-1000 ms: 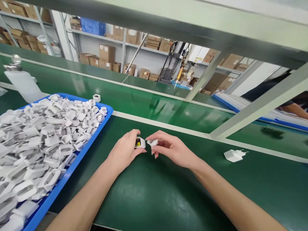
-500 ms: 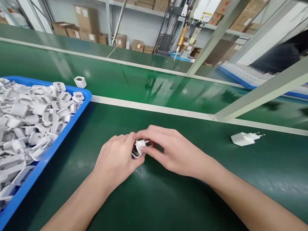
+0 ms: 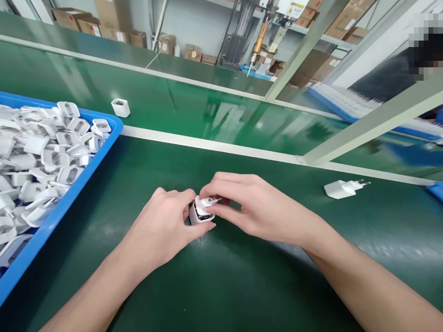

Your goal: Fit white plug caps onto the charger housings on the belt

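Between the left hand and the right hand, a white housing and a pin cap are meeting over the tabletop; the left hand is clamping the housing between thumb and fingers; the right hand is pinching the cap, whose pins are pointing toward its palm; the cap is leaning over the housing's opening, and a dark interior is showing along the near rim, so the fit is looking begun but not closed; right of the right hand and beyond it, a white plug is lying on its side, pins attached, and is looking complete; left of the left hand, a blue tray is holding many loose white parts; past the left hand, an open white shell is standing near the tray's corner.
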Tool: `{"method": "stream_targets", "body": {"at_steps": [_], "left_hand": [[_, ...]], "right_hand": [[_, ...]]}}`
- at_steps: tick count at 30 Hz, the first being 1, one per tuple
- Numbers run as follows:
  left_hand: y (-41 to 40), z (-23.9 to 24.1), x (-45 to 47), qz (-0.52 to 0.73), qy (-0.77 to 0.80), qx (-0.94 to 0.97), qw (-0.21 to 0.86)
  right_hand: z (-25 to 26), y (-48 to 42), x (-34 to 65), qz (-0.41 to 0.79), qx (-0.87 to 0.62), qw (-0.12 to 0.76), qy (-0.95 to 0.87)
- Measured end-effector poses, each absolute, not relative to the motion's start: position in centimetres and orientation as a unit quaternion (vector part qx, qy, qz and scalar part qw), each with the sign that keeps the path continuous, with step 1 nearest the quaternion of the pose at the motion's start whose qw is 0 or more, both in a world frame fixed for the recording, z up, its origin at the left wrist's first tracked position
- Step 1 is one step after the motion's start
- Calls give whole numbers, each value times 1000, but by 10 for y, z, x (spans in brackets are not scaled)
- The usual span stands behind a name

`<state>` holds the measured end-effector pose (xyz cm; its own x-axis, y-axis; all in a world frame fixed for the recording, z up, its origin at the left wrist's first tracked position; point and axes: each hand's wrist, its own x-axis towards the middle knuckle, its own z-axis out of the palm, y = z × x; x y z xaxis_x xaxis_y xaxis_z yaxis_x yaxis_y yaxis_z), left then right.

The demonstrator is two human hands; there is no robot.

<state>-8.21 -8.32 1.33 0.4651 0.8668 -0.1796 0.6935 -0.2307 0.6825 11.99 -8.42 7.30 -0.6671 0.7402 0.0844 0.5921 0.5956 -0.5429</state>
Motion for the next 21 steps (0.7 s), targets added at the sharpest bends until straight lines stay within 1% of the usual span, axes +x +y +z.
{"method": "stream_targets", "body": {"at_steps": [3,7,14,16,18,21], "left_hand": [[-83,13,-80,120,510,764,377],[-82,12,-81,130,494,780,362],[-82,10,-80,140,481,793,346],[-82,10,-79,145,480,794,344],[-82,11,-78,151,471,799,343],[-82,12,-78,160,449,808,347]], "right_hand": [[75,-86,119,233,-373,129,-889],[75,-89,117,203,-369,117,-899],[73,-105,103,53,-402,59,-912],[74,-109,99,25,-407,42,-912],[78,-110,97,14,-412,20,-911],[86,-108,95,30,-417,-10,-908]]}}
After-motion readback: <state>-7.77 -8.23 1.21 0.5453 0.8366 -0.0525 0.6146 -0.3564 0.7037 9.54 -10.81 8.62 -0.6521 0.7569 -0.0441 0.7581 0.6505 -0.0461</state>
